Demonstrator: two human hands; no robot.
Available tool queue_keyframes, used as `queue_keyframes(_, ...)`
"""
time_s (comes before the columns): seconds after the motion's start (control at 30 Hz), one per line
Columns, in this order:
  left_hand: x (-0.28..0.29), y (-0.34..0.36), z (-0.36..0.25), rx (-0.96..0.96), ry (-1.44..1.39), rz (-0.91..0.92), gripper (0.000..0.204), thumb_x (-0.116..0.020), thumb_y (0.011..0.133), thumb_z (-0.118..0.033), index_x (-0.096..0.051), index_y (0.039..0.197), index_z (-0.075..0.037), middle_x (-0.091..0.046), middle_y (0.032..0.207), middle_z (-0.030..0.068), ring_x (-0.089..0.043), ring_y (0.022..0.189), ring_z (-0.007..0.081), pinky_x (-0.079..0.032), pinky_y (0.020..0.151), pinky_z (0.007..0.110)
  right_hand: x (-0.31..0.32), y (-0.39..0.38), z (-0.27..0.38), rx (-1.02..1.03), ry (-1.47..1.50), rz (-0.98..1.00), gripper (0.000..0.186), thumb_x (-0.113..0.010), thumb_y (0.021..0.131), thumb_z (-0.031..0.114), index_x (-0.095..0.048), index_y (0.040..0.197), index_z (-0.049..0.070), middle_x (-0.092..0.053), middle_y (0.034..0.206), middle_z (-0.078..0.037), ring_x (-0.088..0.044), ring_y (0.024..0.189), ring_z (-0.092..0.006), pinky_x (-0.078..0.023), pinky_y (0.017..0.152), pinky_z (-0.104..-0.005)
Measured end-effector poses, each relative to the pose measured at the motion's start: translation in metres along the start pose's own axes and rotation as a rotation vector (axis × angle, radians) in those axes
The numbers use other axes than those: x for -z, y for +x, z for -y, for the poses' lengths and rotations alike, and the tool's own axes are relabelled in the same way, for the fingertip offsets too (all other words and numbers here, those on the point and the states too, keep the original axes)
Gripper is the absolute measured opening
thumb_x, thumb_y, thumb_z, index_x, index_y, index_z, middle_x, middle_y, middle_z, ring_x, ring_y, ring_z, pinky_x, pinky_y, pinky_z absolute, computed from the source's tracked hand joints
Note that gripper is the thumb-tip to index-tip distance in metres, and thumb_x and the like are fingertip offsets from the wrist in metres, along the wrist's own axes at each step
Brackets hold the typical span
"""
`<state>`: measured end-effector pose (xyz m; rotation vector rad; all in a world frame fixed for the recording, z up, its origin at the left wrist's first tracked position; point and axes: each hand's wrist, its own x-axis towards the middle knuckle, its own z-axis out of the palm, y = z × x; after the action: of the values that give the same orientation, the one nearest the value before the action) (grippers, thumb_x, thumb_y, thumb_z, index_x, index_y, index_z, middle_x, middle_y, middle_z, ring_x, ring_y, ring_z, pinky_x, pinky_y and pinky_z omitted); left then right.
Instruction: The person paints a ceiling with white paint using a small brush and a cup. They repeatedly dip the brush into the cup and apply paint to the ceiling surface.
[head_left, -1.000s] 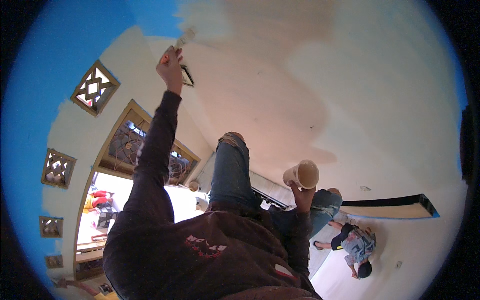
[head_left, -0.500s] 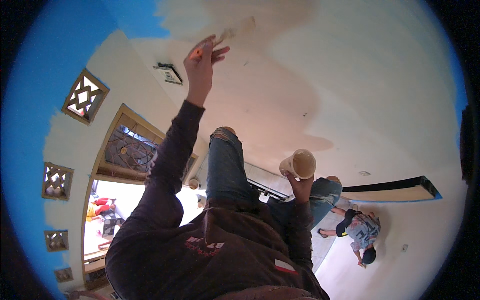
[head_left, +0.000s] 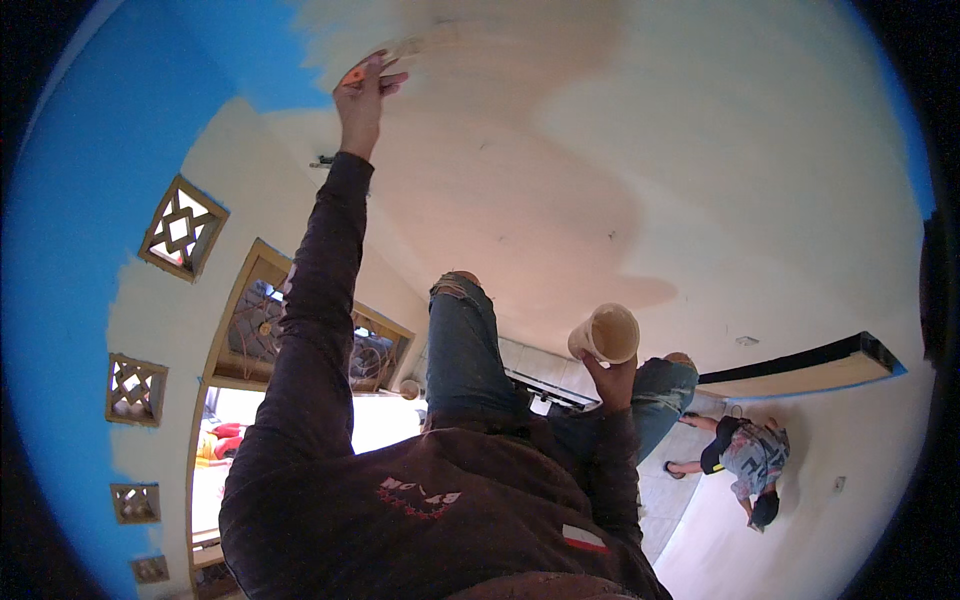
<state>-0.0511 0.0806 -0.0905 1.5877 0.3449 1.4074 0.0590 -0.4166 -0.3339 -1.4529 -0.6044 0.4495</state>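
Note:
My left hand (head_left: 363, 97), at the end of a raised arm, is closed around a paintbrush (head_left: 405, 48) with an orange handle. Its bristles are at the wall (head_left: 500, 130), in an area of darker, wet-looking cream beside bare blue; blur hides whether they touch. Lower down, before my body, my right hand (head_left: 610, 378) grips a pale tub (head_left: 607, 335) from beneath and the side. The tub's open mouth faces me, showing a cream-coated inside; how much paint it holds I cannot tell.
Patterned vent blocks (head_left: 184, 228) and a brown-framed window (head_left: 262, 315) line the left wall. A dark-topped ledge (head_left: 800, 370) juts out on the right. Below it a co-worker (head_left: 750, 455) bends close to the wall. My jeans-clad knees (head_left: 462, 300) are bent beneath me.
My left hand and the brush have moved left and slightly up along the wall. My right hand still holds the tub, and the whole view has shifted a little.

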Motion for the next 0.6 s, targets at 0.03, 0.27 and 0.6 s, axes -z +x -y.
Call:
queue_keyframes(0.03, 0.010, 0.001, 0.002, -0.003, 0.012, -0.023, 0.034, -0.059, 0.101, -0.022, -0.063, 0.123, 0.004, -0.070, 0.114, 0.0165, -0.074, 0.085, 0.0224, -0.058, 0.071, 0.027, 0.000, 0.001, 0.001, 0.009, 0.006, 0.002, 0.063, -0.089, 0.072, 0.017, -0.058, 0.123, -0.003, -0.069, 0.118, -0.016, -0.066, 0.111, -0.0261, -0.053, 0.096, -0.0402)
queue_keyframes(0.27, 0.042, -0.030, 0.011, -0.017, 0.037, -0.290, 0.036, -0.059, 0.102, -0.024, -0.064, 0.121, 0.005, -0.071, 0.112, 0.0182, -0.073, 0.077, 0.0214, -0.056, 0.064, 0.026, -0.001, 0.002, 0.004, 0.024, -0.013, 0.013, 0.063, -0.089, 0.072, 0.016, -0.058, 0.124, -0.002, -0.068, 0.118, -0.015, -0.066, 0.111, -0.0249, -0.053, 0.095, -0.0391)
queue_keyframes(0.6, -0.008, -0.115, 0.016, 0.330, -0.577, -0.424, 0.029, -0.060, 0.101, -0.031, -0.061, 0.114, -0.005, -0.073, 0.105, 0.0119, -0.071, 0.092, 0.0168, -0.056, 0.070, 0.024, 0.001, 0.000, 0.012, -0.031, -0.006, 0.035, 0.065, -0.088, 0.073, 0.016, -0.056, 0.127, -0.001, -0.067, 0.120, -0.015, -0.065, 0.112, -0.0247, -0.052, 0.097, -0.0399)
